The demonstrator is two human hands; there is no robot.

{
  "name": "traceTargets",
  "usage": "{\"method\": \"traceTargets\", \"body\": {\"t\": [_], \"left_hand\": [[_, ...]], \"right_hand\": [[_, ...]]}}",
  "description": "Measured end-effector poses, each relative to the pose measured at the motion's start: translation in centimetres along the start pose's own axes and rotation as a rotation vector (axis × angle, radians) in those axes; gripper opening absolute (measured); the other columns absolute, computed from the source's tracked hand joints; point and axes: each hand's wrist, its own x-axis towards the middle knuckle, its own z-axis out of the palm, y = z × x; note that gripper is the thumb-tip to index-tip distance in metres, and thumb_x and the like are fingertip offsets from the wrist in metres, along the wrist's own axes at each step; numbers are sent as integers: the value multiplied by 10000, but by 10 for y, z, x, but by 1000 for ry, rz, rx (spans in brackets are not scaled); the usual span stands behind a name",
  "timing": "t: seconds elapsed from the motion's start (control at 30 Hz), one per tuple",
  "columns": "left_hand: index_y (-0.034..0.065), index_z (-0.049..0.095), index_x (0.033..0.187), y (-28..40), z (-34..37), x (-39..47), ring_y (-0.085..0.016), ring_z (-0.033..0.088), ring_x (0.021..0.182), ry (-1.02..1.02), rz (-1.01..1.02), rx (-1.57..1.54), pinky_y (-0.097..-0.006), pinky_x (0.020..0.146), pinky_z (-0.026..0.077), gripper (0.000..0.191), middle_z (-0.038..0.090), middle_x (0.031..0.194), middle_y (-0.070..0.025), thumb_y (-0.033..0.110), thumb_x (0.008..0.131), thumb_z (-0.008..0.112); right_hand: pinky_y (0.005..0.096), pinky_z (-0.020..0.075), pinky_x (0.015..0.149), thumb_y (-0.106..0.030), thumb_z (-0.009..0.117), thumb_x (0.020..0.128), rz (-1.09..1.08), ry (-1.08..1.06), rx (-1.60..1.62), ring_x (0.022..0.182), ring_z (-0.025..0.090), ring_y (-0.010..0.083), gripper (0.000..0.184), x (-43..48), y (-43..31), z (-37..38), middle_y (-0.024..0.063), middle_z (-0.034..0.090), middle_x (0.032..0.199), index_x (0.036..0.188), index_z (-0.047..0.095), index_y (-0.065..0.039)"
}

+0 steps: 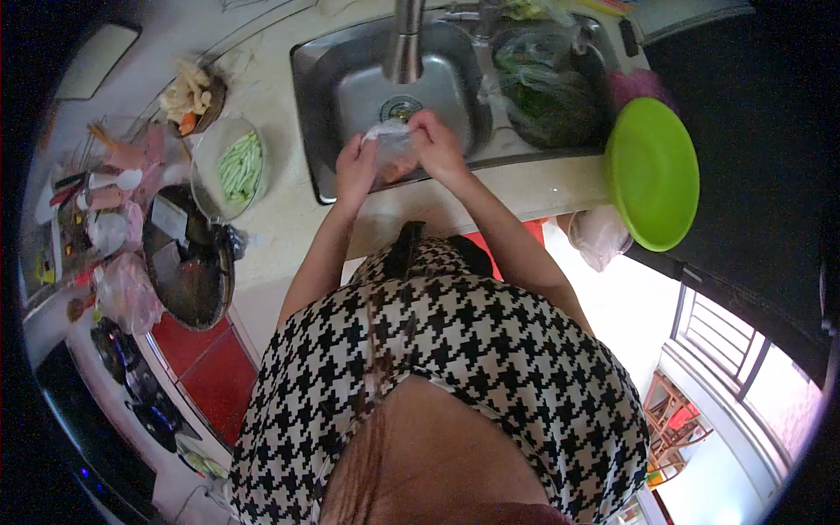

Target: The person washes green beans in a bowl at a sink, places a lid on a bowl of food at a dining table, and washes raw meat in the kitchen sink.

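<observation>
Over the front part of the left sink basin, my two hands hold a clear plastic bag between them. My left hand pinches its left side. On the other side, my right hand grips the bag near its top edge. Something pinkish-orange shows low in the bag; what it is cannot be told. Behind the bag, the metal faucet hangs over the basin, near the drain.
Left on the counter are a bowl of cut green beans, a basket of ginger-like roots and a dark round board. Plastic-wrapped greens fill the right basin. A green plastic basin stands at the counter's right end.
</observation>
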Motion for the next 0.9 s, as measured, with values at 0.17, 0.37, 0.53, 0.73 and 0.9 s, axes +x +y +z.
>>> {"method": "traceTargets", "body": {"t": [0.17, 0.37, 0.53, 0.73, 0.9], "left_hand": [[0, 519, 980, 14, 9, 3, -90, 464, 673, 128, 6, -151, -225, 624, 386, 236, 528, 776, -10, 179, 843, 448], [60, 577, 936, -11, -9, 10, -262, 547, 684, 199, 106, 137, -312, 645, 422, 252, 567, 794, -145, 249, 834, 445], [4, 546, 954, 1, -13, 10, -193, 558, 789, 164, 190, 677, -272, 646, 420, 275, 580, 799, -91, 236, 870, 426], [41, 518, 993, 27, -7, 6, -184, 555, 733, -101, -222, -874, -355, 764, 451, 222, 559, 745, -47, 204, 849, 476], [39, 527, 947, 23, -6, 11, -128, 537, 656, -172, -133, -1034, -338, 730, 472, 170, 543, 725, -18, 167, 844, 484]], "right_hand": [[400, 442, 554, -246, 497, 797, 23, -161, -390, 604, 574, 310, 155, -5, -21, -25, 124, 582, 693, 881, 494, -116], [425, 424, 559, -285, 474, 817, 72, 148, -507, 626, 561, 336, 206, -2, -21, -32, 150, 577, 676, 875, 484, -88], [397, 431, 550, -228, 497, 799, 24, 261, -178, 583, 561, 305, 159, -9, -1, -32, 120, 562, 656, 863, 465, -86], [319, 417, 652, -198, 497, 798, 192, 91, -149, 707, 522, 229, 166, -26, 11, -55, 117, 503, 836, 854, 450, -49], [317, 423, 680, -150, 495, 800, -91, 319, -2, 750, 536, 237, 117, -23, -39, -55, 113, 526, 866, 860, 472, -53]]}}
